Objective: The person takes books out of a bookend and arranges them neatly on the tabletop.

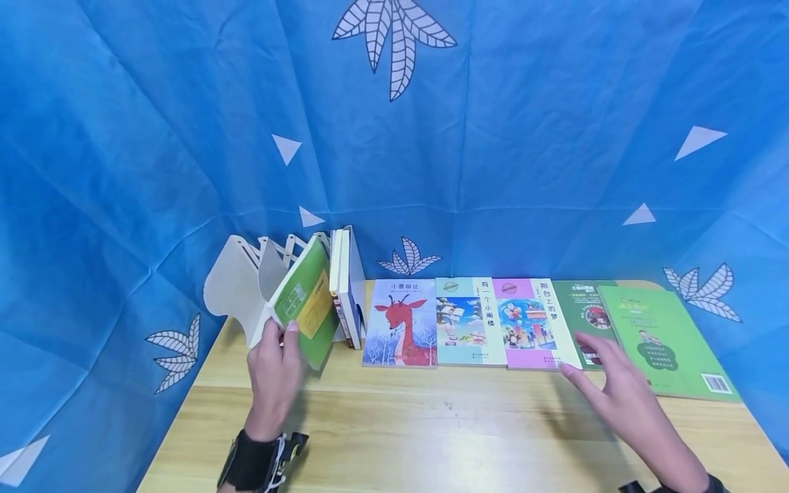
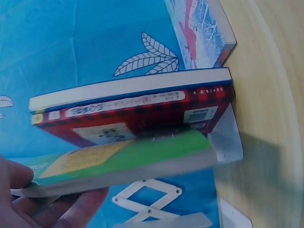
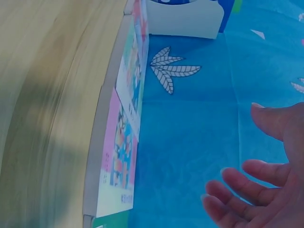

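Note:
My left hand [image 1: 277, 366] grips a green book [image 1: 317, 291] with a yellow patch by its near edge, thumb on the cover and fingers beneath, as the left wrist view shows. The book leans inside a white folding book rack [image 1: 233, 287]. Beside it in the rack stand a red-covered book [image 2: 156, 114] and a white-edged book with a blue cover [image 2: 128, 88]. My right hand [image 1: 622, 390] hovers with spread fingers near the pink book [image 1: 530, 329] and the dark green book [image 1: 585, 301], holding nothing.
Along the back of the wooden table [image 1: 431, 438] lie a deer-cover book [image 1: 401, 322], a light blue book [image 1: 468, 322] and, at the far right, a larger light green book [image 1: 668, 342]. A blue cloth [image 1: 542, 137] hangs behind them.

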Motion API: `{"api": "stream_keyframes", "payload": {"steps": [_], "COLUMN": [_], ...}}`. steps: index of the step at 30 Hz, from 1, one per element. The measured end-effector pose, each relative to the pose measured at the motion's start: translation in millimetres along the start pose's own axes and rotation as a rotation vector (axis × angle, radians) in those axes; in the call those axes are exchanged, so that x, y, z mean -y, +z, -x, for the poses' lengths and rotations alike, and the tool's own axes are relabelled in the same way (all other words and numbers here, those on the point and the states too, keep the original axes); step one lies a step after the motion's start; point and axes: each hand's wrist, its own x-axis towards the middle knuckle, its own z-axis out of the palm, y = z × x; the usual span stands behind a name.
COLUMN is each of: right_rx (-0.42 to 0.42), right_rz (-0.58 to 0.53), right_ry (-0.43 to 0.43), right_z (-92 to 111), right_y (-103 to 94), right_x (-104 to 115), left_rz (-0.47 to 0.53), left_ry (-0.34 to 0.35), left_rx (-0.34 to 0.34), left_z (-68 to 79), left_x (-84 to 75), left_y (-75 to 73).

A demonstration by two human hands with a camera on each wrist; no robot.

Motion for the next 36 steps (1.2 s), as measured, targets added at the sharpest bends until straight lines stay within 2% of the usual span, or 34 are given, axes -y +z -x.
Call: {"api": "stream_keyframes", "payload": {"steps": [6, 14, 18, 21, 25, 31, 34, 36], "right_rx": [-0.004, 0.010, 0.034, 0.052, 0.104, 0.201, 0.231, 0.249], "right_rz": [-0.008, -0.043, -0.069, -0.093, -0.182, -0.425, -0.480, -0.505], "right_ry": [-0.011, -0.039, -0.035, -0.029, -0.020, -0.065, -0.106, -0.120], "right_z": [2.4, 4.5, 4.7, 4.7, 5.0, 3.6, 2.5, 2.4], "right_y": [0.2, -1.3, -0.8, -0.2, 2.0, 6.9, 10.9, 14.2], "right_x": [7.6, 21.9, 29.3, 34.5, 41.2, 51.8, 56.0, 58.5], "left_rz": [-0.037, -0.062, -0.039, 0.014, 0.151, 0.377, 0.479, 0.545], "left_ry": [0.001, -0.008, -0.043, -0.074, -0.097, -0.109, -0.087, -0.095], "left_rx": [-0.012, 0.075, 0.101, 0.138, 0.223, 0.397, 0.488, 0.533], "left_z": [15.0, 32.1, 39.5, 44.2, 49.3, 55.6, 58.8, 61.0], "left_x": [-5.8, -20.9, -30.7, -38.7, -50.2, -61.0, -64.7, -68.2], "left_y": [-21.1, -51.4, -63.6, -69.4, -70.6, -59.0, -51.0, -45.0]}}
